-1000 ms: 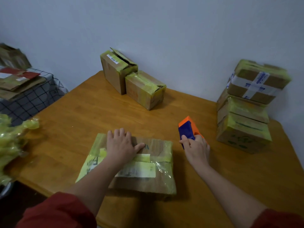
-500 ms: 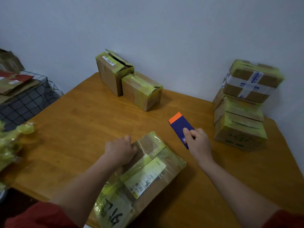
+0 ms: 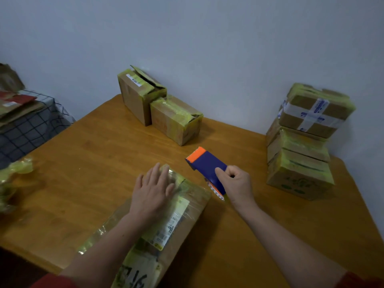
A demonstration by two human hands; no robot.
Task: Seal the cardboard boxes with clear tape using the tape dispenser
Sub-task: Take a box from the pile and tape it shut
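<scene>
A flat cardboard box (image 3: 187,217) wrapped in yellowish tape, with a shipping label, lies lengthwise on the wooden table (image 3: 83,163) in front of me. My left hand (image 3: 152,190) presses flat on the box's far end with straight fingers. My right hand (image 3: 239,183) grips a blue tape dispenser (image 3: 207,165) with an orange tip, held just right of the box's far corner.
Two taped boxes (image 3: 160,109) stand by the wall at the back. A stack of three taped boxes (image 3: 301,146) stands at the right. Crumpled yellow tape (image 3: 12,175) lies at the left edge, beside a checked cloth with flattened cardboard (image 3: 18,104).
The box has turned from crosswise to lengthwise, pointing away from me. My left hand went from gripping its corner to lying flat on top. The dispenser moved closer to the box.
</scene>
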